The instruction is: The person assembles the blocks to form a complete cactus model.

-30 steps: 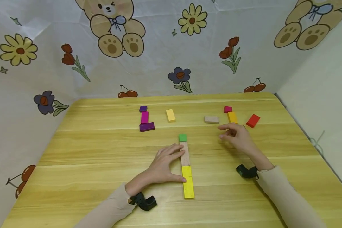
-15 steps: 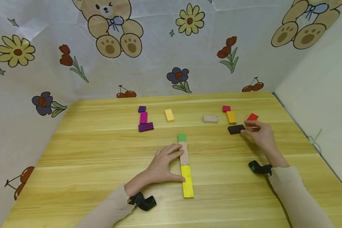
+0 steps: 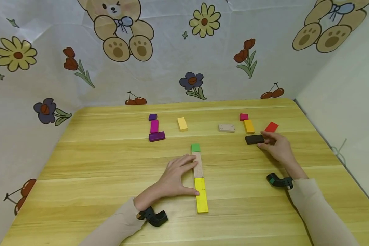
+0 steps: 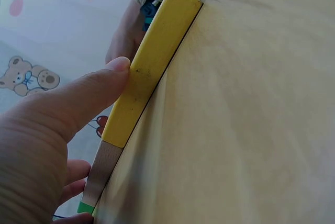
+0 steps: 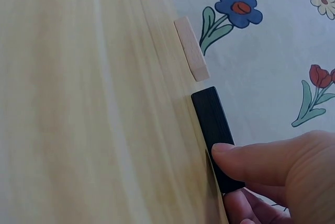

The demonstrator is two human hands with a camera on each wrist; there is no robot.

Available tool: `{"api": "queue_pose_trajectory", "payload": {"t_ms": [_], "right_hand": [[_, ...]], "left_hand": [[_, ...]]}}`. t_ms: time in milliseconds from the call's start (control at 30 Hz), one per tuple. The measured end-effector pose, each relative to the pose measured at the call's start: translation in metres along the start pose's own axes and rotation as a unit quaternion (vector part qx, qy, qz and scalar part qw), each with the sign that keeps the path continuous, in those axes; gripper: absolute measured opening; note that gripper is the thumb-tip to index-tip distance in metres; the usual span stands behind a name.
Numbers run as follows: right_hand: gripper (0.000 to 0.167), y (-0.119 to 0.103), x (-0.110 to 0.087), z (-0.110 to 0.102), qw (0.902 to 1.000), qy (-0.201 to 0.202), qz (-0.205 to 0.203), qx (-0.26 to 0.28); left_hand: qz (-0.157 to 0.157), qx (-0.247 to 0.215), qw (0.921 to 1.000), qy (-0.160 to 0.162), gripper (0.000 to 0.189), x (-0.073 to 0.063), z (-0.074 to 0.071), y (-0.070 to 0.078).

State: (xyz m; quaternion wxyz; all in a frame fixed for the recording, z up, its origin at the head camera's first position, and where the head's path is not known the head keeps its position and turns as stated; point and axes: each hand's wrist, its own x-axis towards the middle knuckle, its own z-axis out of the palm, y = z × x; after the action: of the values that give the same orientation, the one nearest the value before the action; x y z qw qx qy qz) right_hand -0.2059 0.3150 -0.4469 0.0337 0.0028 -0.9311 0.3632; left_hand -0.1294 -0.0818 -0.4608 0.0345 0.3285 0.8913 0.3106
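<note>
My left hand (image 3: 176, 177) lies along a row of blocks, fingers extended. Its thumb touches the yellow block (image 3: 201, 196), and its fingertips rest on the plain wood block (image 3: 199, 171); a green block (image 3: 195, 147) caps the row's far end. The left wrist view shows the thumb against the side of the yellow block. At the right, my right hand (image 3: 278, 147) pinches the right end of a black block (image 5: 213, 119) between thumb and fingers. Part of that end is hidden by the fingers. A red block (image 3: 272, 126) lies just beyond this hand.
Behind the black block are an orange block (image 3: 248, 126) and a crimson block (image 3: 244, 117). A second plain wood block (image 3: 226, 128) lies to their left. Farther left sit a pale yellow block (image 3: 182, 124), a magenta block (image 3: 154, 126) and two purple ones. A patterned cloth (image 3: 166, 51) backs the table.
My right hand has moved rightward and taken hold of the black block's right end; the block was hidden behind the hand a second ago. My left hand stays at the row.
</note>
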Motion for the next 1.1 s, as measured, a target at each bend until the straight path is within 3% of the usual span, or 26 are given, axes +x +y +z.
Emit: {"api": "queue_pose_trajectory", "payload": {"t_ms": [767, 1100], "right_hand": [[0.038, 0.008, 0.0, -0.003, 0.9995, 0.006, -0.031, 0.002], [0.039, -0.03, -0.006, 0.007, 0.9981, -0.036, -0.04, 0.03]], "left_hand": [[-0.005, -0.001, 1.0, -0.002, 0.098, 0.0, 0.0, 0.0], [-0.006, -0.001, 1.0, -0.004, 0.098, 0.001, 0.001, -0.001]]}}
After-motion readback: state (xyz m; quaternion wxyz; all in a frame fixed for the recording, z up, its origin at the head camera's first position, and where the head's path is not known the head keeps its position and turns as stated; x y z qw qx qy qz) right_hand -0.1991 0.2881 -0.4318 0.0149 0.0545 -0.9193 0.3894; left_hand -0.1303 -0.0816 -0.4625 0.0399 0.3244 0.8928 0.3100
